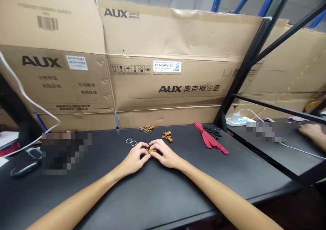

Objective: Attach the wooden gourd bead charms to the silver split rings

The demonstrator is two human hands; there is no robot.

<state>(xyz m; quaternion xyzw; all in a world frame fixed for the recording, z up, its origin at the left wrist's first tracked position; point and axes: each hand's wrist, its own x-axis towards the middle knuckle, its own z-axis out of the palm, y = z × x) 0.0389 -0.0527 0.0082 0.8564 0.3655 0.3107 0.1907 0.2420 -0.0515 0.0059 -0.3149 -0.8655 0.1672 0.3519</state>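
My left hand (135, 158) and my right hand (166, 154) meet above the black table, fingertips pinched on a small brown gourd charm (153, 150) with a yellowish cord. The fingers partly cover the charm. Just beyond my left hand lie two metal split rings (126, 141). Behind my right hand, more gourd charms (170, 140) rest on the tabletop. Farther back is another group of gourd charms (150, 127) with metal rings beside them.
Red ribbon strips (207, 140) and a pile of black cord-like pieces (214, 132) lie right of my hands. Cardboard panels (165, 97) stand behind the table (132, 196). A black shelf post (244, 56) rises at right; past it are a power strip (236, 122) and another person's hand (312, 131).
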